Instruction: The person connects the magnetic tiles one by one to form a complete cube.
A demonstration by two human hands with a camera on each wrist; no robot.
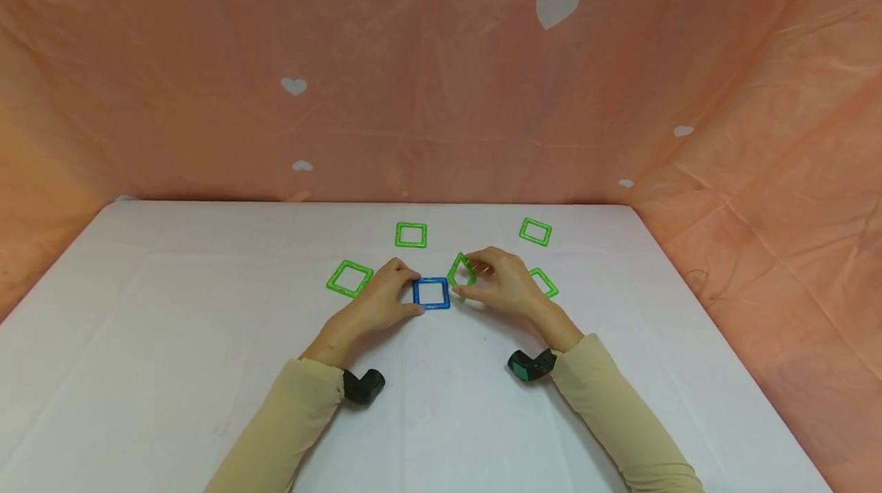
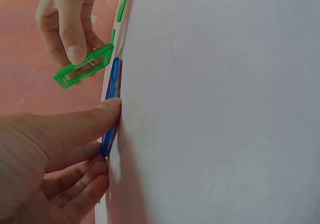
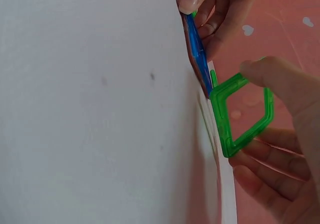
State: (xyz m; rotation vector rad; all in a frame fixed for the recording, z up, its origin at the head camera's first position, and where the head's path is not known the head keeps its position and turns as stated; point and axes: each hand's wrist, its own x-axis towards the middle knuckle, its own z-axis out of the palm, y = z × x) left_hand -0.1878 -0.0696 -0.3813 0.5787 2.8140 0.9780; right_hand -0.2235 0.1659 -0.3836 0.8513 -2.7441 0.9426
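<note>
While the left hand [image 1: 381, 298] pinches a blue frame [image 3: 199, 55], the right hand [image 1: 508, 285] holds a tilted green frame [image 3: 223, 121]

Where the tan sleeves [image 1: 620, 416] end, black devices [image 1: 364, 387] sit at both wrists above the white counter [image 1: 441, 432]. The left fingers pinch the blue frame, nearly flat at the counter; the right fingers pinch the green frame just beside it, though whether the frames touch cannot be told. Green squares [image 1: 338, 274] lie either side, the right one [image 1: 548, 282] partly hidden; two more [image 1: 411, 245] lie beyond, before an orange curtain [image 1: 413, 95].
</note>
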